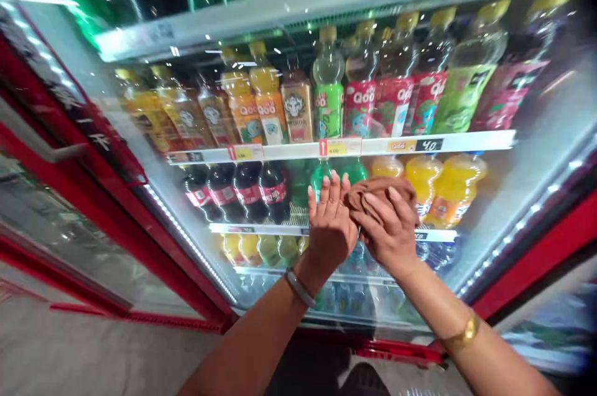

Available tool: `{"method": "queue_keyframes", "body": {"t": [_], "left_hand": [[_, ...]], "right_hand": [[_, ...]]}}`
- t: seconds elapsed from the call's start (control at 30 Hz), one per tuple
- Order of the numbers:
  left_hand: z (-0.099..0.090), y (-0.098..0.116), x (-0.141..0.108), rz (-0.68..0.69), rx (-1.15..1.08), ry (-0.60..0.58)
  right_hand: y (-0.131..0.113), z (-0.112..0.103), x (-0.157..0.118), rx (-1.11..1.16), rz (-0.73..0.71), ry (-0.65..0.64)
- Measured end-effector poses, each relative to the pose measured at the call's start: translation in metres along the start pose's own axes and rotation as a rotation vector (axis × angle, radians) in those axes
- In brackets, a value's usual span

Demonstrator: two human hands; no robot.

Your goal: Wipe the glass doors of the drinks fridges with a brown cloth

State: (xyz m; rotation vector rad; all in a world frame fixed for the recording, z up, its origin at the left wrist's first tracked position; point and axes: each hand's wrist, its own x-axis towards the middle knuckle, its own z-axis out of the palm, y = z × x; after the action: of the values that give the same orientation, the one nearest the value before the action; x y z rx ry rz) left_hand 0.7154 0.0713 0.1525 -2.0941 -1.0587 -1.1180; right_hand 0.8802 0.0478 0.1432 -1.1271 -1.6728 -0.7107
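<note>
Where the two hands meet: right at the middle of a lit drinks cooler, and it's the right hand [386, 231] with the goods, a brown cloth [375, 186] bunched at its 12 o'clock.
Right grip: fingers bent over the cloth and clamped on it, probably spread so wide to keep those loose folds gathered in one bundle.
Left grip: the left hand [330, 219] sits at the right hand's 9 o'clock, fingers long, a little apart, pointing to 12, nothing in them; its thumb side is right beside the cloth, though whether they touch I cannot tell.
Glass: bright streaks cross the shelves, but whether a pane stands before the hands I cannot say.
Cola bottles [272, 192]: lined up at 9 o'clock from the hands, labels outward, likely so each can be read from the front.
Orange drinks [454, 188]: out at 3 o'clock, standing upright.
Pink-labelled Qoo bottles [360, 104]: up at 12 to 1 o'clock, grouped by colour, seemingly to make flavours easy to pick.
Price strip [293, 151]: under that row, presumably so price and drink read together.
Wrists: grey bangle [301, 288] on the left, gold bracelet [466, 331] on the right.
</note>
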Motion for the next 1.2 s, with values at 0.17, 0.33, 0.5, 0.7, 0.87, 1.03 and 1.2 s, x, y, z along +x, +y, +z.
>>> {"method": "queue_keyframes", "body": {"t": [0.17, 0.33, 0.5, 0.7, 0.87, 1.03, 1.2], "left_hand": [[-0.037, -0.011, -0.003, -0.08, 0.031, -0.118], [-0.065, -0.013, -0.053, -0.001, 0.055, -0.259], [-0.091, -0.032, -0.058, 0.005, 0.069, -0.219], [-0.101, -0.069, -0.034, -0.027, 0.053, -0.123], [-0.085, -0.082, -0.063, 0.006, 0.048, -0.139], [-0.087, -0.115, -0.062, -0.014, 0.074, -0.143], [-0.097, -0.142, -0.054, -0.024, 0.074, -0.156]], "right_hand": [[0.003, -0.033, 0.034, -0.168, -0.069, 0.324], [-0.056, -0.033, -0.027, -0.185, -0.023, 0.264], [-0.113, -0.015, 0.009, -0.164, -0.198, 0.126], [-0.1, -0.018, 0.046, -0.176, -0.191, 0.09], [-0.126, 0.009, -0.021, -0.174, -0.203, 0.087], [-0.136, 0.024, 0.02, -0.102, -0.364, 0.004], [-0.11, 0.017, 0.067, -0.089, -0.205, 0.14]]}}
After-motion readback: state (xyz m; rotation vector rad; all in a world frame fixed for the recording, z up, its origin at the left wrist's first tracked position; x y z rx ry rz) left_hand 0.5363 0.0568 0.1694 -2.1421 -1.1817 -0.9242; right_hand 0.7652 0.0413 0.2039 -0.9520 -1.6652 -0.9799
